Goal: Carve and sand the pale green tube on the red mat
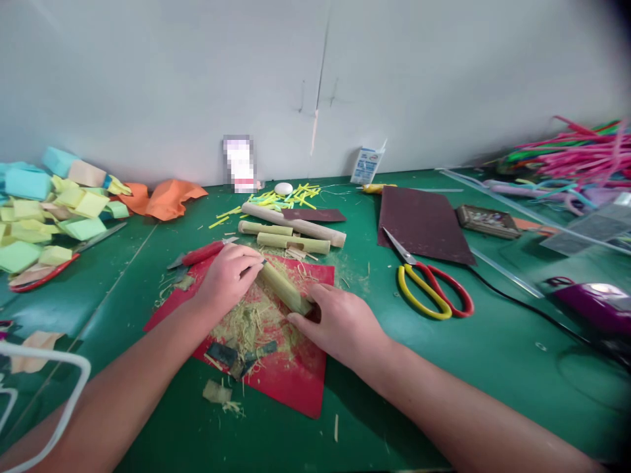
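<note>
A pale green bamboo piece (284,288) slants over a red sheet (300,387). My right hand (340,322) grips its near end, fingers curled around it and thumb below. My left hand (229,276) is closed at the far end, fingertips pinched together against it; a small dark bit shows at those fingertips, too small to name. Fine shavings (246,322) and dark torn scraps (221,355) lie on the sheet below. Just beyond my left hand is a red-handled knife (204,252). More bamboo pieces (293,243) lie past the sheet.
Scissors (434,289) with red and yellow handles rest to the right, tips on a dark brown sheet (421,223). A purple device (596,305) with a black cable sits far right. Paper pieces (73,203) are heaped at left. A white wire frame (81,364) stands near left.
</note>
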Tool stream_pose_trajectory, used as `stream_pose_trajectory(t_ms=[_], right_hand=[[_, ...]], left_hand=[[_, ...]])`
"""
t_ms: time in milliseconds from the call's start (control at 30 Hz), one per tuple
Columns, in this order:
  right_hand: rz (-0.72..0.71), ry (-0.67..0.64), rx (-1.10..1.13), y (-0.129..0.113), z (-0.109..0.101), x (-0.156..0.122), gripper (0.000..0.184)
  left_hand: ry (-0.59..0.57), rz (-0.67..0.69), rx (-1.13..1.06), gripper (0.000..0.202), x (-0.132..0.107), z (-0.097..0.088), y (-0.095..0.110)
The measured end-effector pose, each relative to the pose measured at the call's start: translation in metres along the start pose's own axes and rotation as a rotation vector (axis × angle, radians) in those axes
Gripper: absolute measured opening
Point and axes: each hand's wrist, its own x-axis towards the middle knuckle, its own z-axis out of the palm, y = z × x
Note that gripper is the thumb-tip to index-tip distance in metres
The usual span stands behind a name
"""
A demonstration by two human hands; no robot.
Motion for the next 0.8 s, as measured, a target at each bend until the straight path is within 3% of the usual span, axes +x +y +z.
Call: stream_pose_trajectory(t_ms=[133,300,467,633,800], right_hand=[[0.016,-0.007,-0.026,-0.001,0.0,0.0,0.029],[0.012,0.002,-0.041,-0.002,-0.001,-0.001,0.03],[0.022,-0.002,-0.07,-0.004,0.0,-0.002,0.027],[0.03,0.014,-0.112,-0.006,0.0,-0.001,0.03],[0.018,0.036,-0.138,-0.007,0.001,-0.004,0.027]], left_hand=[[-0.126,0.134,-0.047,0.016,0.001,0.001,0.009],[-0.019,0.086,0.026,0.018,0.001,0.001,0.005],[-0.126,0.139,-0.078,0.016,-0.002,0.004,0.018],[-0.034,0.09,0.009,0.017,0.001,0.004,0.017],[-0.141,0.164,-0.065,0.015,-0.001,0.007,0.026]])
